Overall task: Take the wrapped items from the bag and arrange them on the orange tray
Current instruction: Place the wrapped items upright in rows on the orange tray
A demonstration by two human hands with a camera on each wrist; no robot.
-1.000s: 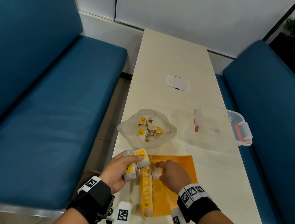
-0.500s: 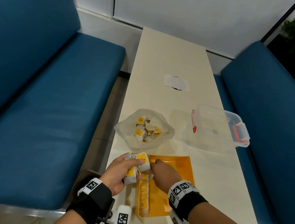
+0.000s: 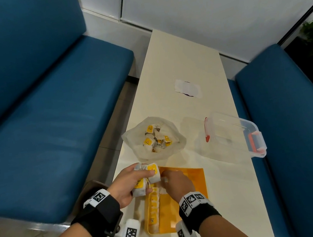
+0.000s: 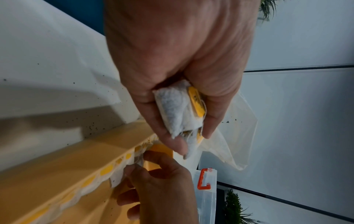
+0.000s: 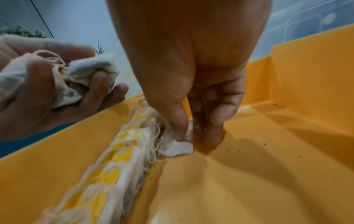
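My left hand (image 3: 132,182) (image 4: 184,121) grips a bunch of white tea bags with yellow tags (image 3: 149,176) (image 4: 182,109) (image 5: 63,81) just off the orange tray's (image 3: 189,203) (image 5: 268,151) far left corner. Inside the tray, my right hand (image 3: 176,183) (image 5: 193,133) pinches one tea bag (image 5: 179,145) between thumb and fingers and sets it on the floor beside the standing row of tea bags (image 3: 153,207) (image 5: 118,163) along the left wall. The clear bag (image 3: 154,138) holds several more tea bags beyond the tray.
A clear plastic box (image 3: 234,136) with orange latches lies on its side to the right of the bag. A white paper scrap (image 3: 187,89) lies farther up the cream table (image 3: 180,60). Blue benches (image 3: 43,122) flank the table on both sides.
My right hand moved left and toward the far end of the row, lowering its tea bag against it. The left hand kept its bunch in nearly the same place.
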